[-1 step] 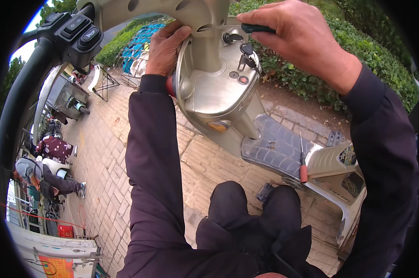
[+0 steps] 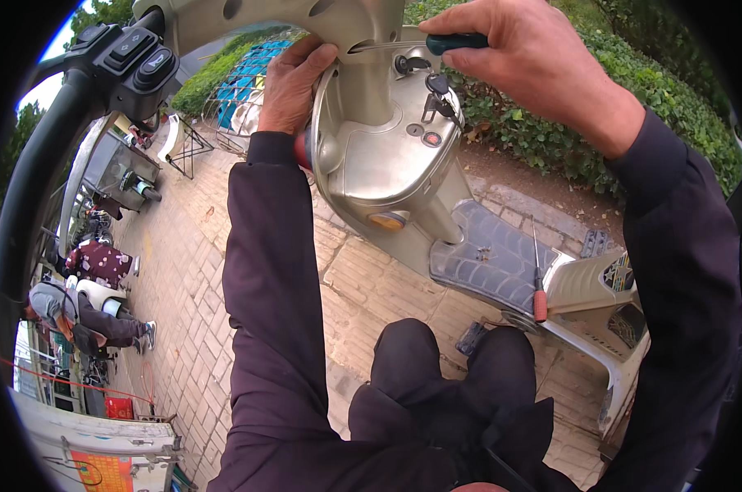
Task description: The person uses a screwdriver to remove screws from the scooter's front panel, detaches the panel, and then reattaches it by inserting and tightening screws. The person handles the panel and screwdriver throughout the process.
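Observation:
My right hand (image 2: 522,66) grips a screwdriver with a dark green handle (image 2: 457,43); its shaft reaches into a slot (image 2: 361,47) in the scooter's champagne-coloured steering column (image 2: 363,90). My left hand (image 2: 289,90) holds the column cover's left edge, thumb uppermost beside the slot. Below are keys (image 2: 436,86) hanging at the dash, a red button (image 2: 432,138) and an amber reflector (image 2: 387,220). A screwdriver with a red handle (image 2: 540,303) lies across the footboard (image 2: 494,262), near some small dark pieces (image 2: 483,252).
A black handlebar (image 2: 38,180) curves at the left. Behind are a wire basket (image 2: 239,90) with blue cloth, a hedge (image 2: 551,156), brick paving (image 2: 190,320), a folding stand (image 2: 182,152) and parked vehicles. Another person (image 2: 100,320) bends by a scooter at the left.
My right hand and the screwdriver handle have shifted very slightly, the handle a little upward. My left hand stays in place on the cover.

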A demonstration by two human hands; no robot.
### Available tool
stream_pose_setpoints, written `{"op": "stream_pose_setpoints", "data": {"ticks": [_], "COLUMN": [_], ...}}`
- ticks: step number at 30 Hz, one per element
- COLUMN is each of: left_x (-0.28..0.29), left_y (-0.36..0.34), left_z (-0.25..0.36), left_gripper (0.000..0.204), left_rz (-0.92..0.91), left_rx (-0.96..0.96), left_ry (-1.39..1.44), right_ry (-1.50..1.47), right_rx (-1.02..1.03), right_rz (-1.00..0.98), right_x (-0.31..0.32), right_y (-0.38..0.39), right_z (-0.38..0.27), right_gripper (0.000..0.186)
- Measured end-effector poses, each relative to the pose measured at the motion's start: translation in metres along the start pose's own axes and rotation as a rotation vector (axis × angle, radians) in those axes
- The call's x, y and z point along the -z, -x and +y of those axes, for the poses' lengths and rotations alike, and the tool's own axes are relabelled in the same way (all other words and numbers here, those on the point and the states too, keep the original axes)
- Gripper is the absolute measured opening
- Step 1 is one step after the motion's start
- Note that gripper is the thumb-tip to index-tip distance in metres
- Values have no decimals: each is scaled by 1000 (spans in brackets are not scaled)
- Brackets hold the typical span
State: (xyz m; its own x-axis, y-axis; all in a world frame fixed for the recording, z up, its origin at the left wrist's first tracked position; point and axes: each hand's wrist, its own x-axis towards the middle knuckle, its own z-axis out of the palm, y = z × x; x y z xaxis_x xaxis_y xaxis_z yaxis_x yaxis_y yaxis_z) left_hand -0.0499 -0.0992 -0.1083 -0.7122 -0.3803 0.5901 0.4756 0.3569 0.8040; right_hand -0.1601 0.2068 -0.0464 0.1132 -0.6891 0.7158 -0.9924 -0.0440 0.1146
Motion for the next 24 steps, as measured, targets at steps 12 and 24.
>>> {"op": "stream_pose_setpoints", "data": {"ticks": [12,24], "left_x": [4,14], "left_y": [-3,-4], "left_z": [-5,-7], "left_gripper": [48,49], "left_rz": [-3,-30], "left_rx": [-10,8], "left_ry": [14,-10], "right_ry": [-899,-471], "right_rx": [-646,-320], "right_rz": [-243,-230], "right_x": [20,69], "right_y": [10,34], "right_z": [2,-5], "right_gripper": [24,22]}}
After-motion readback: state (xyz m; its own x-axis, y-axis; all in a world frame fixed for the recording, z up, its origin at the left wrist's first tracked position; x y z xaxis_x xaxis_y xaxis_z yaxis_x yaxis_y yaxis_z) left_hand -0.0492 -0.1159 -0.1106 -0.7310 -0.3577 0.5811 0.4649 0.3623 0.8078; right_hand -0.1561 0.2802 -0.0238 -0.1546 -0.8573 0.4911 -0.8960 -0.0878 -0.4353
